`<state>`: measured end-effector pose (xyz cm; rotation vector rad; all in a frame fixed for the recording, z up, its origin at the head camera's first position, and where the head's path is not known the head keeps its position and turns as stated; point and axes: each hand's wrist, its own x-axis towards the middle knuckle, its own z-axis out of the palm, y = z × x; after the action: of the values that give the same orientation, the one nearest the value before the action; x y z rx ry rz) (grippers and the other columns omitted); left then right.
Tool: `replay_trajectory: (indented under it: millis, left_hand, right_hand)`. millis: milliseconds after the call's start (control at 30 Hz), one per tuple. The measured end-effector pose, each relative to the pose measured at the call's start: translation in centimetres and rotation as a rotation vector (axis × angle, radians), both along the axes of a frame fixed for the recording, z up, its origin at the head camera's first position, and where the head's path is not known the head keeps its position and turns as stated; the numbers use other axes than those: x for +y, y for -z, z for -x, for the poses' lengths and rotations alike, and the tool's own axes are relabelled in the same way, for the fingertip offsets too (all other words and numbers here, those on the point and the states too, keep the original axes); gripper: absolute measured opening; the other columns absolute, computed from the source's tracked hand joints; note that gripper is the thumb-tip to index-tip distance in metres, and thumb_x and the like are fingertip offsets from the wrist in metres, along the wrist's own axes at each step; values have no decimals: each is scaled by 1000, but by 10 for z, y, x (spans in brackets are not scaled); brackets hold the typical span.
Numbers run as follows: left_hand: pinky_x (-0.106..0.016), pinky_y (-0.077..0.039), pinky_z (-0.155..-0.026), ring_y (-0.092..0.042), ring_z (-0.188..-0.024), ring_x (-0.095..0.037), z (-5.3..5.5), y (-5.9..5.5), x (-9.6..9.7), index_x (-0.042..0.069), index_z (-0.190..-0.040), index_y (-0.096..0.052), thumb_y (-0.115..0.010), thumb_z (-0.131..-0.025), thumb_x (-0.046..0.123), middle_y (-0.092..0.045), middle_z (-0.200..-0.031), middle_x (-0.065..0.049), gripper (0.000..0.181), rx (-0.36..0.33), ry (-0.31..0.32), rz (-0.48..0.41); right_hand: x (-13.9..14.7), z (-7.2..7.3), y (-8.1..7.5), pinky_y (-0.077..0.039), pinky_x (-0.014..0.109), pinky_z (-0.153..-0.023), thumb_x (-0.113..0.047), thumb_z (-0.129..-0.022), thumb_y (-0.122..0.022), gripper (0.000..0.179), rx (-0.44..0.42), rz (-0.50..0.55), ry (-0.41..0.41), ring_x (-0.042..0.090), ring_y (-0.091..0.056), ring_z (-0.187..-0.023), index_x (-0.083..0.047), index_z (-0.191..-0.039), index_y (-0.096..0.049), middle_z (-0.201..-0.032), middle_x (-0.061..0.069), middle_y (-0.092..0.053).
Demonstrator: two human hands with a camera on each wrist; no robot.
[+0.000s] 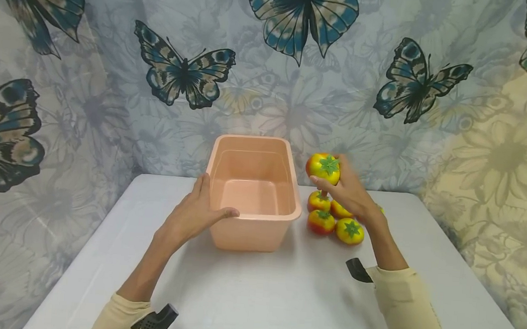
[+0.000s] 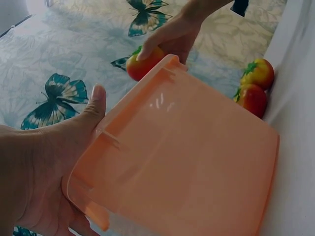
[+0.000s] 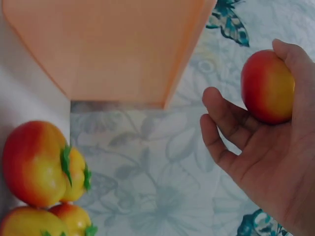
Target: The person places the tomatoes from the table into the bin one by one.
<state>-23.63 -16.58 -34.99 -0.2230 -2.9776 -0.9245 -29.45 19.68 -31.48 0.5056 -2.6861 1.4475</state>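
My left hand (image 1: pixel 196 208) rests on the near left corner of a peach-coloured plastic bin (image 1: pixel 250 234). Its fingers lie straight along the left side, and the thumb (image 1: pixel 229 212) stretches over the front rim. Right of the bin, my right hand (image 1: pixel 352 192) holds up a red-and-yellow persimmon (image 1: pixel 323 168) with a green star-shaped top. In the right wrist view, the thumb and fingers curl round this persimmon (image 3: pixel 266 88), while two other fingers stand off it. Below that hand, several similar persimmons (image 1: pixel 350 231) sit together on the white table; my forearm partly hides some.
The bin stands upright on the white table (image 1: pixel 246 294), its bare floor visible inside. Behind the table rises a wall covering (image 1: pixel 294 111) printed with butterflies and flowers. A dark wrist device (image 1: pixel 156 319) sits at each cream sleeve.
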Motion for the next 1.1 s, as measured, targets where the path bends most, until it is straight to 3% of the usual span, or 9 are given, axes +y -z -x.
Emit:
replay_trajectory:
  millis: [133,400,633,733,900,1100]
  left_hand:
    - [-56,-40,-107,-38,-139,-45,0,1,0,10,-156,11,-49,-66,92,0,-165,-17,136,9,-1,13]
    - [-57,-41,-105,-38,-139,-46,0,-1,2,8,-156,9,-47,-67,93,-2,-165,-17,135,26,-2,32]
    - [-58,-43,-103,-38,-138,-47,-1,-1,2,7,-157,6,-48,-67,92,-1,-165,-16,134,26,-7,41]
    - [-58,-42,-103,-38,-139,-46,-1,-1,2,8,-157,7,-48,-68,92,-1,-165,-16,134,27,-7,40]
    - [-58,-43,-103,-39,-139,-45,0,1,2,8,-157,6,-48,-66,93,-3,-165,-15,135,33,-14,30]
    - [-58,-44,-103,-42,-137,-43,0,1,2,10,-157,5,-49,-65,93,-6,-165,-15,136,42,-15,24]
  right_hand:
    - [-7,0,0,-55,37,-79,-46,-90,-65,68,40,-44,2,29,-64,-80,-19,-139,-27,-109,12,-59]
    - [-22,1,1,-44,58,-102,-58,-86,-64,80,24,-89,13,29,-53,-118,-23,-145,-24,-132,9,-51]
    - [-36,4,3,-46,55,-101,-61,-83,-65,81,8,-83,-24,26,-53,-118,-25,-145,-26,-131,3,-51]
    - [-41,3,3,-50,50,-96,-60,-83,-65,77,61,-108,-31,23,-54,-112,-24,-142,-32,-127,0,-52]
    - [-49,4,4,-51,43,-85,-58,-81,-67,72,188,-244,-17,22,-50,-105,-19,-136,-43,-121,2,-51]
    - [-60,5,8,-36,54,-98,-62,-78,-68,71,330,-385,-60,30,-41,-120,-10,-126,-59,-129,8,-50]
